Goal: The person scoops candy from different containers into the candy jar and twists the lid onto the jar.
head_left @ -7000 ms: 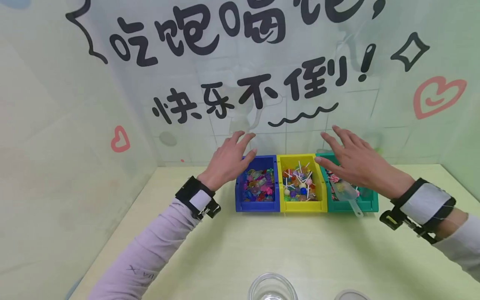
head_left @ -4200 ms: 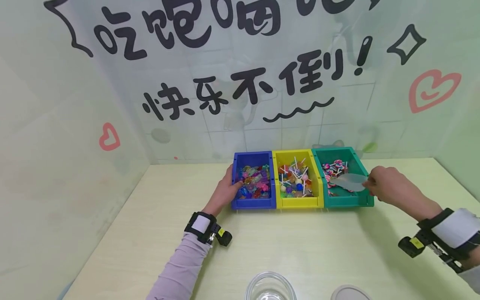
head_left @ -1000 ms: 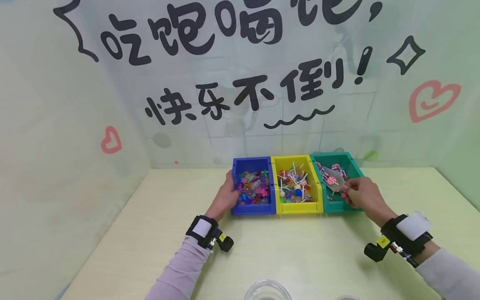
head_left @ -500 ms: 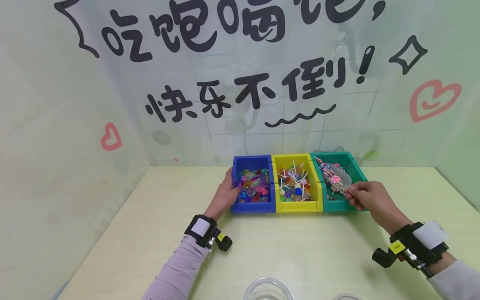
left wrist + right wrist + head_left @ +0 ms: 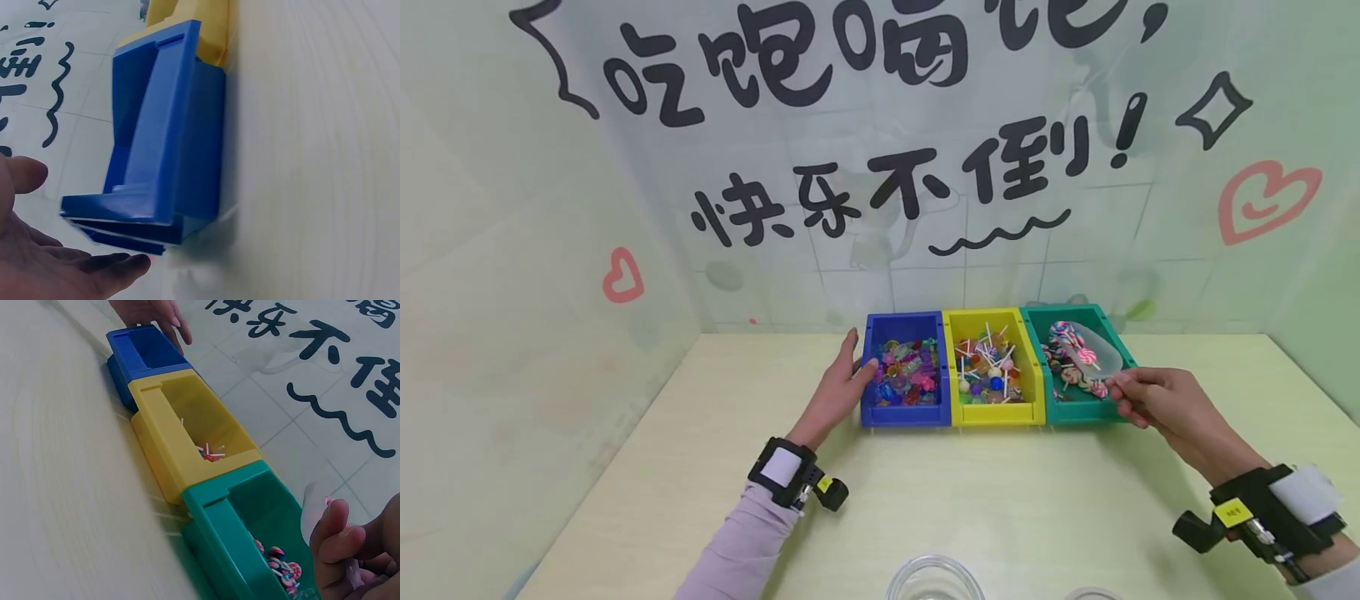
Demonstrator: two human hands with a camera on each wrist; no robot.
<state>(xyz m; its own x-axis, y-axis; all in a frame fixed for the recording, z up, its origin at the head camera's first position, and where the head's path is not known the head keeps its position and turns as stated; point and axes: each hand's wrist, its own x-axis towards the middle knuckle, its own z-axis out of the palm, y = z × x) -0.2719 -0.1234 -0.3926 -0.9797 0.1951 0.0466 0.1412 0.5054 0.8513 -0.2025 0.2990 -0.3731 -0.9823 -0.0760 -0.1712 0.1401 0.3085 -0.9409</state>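
Note:
My right hand [image 5: 1180, 417] pinches the handle of a clear plastic scoop [image 5: 1103, 348], held tilted over the green bin [image 5: 1086, 412]. Pink-and-white swirl lollipop charms [image 5: 1085, 356] lie on the scoop, and more are in the bin below. In the right wrist view curled fingers [image 5: 336, 545] surround the handle and partly hide the scoop [image 5: 310, 509]. My left hand [image 5: 829, 396] is at the left side of the blue bin [image 5: 906, 417], thumb near its rim. The left wrist view shows that hand [image 5: 69, 269] with fingers extended, gripping nothing.
A yellow bin [image 5: 997, 415] of small lollipops and beads stands between the blue and green bins. Colourful translucent beads [image 5: 910, 375] fill the blue one. A glass jar [image 5: 934, 575] and a pale round object [image 5: 1093, 593] are at the table's near edge. A printed wall sheet hangs behind.
My right hand took up the scoop, dipped it into the green bin and has raised it rightward with charms. My left hand held the blue bin's side and has just loosened its fingers.

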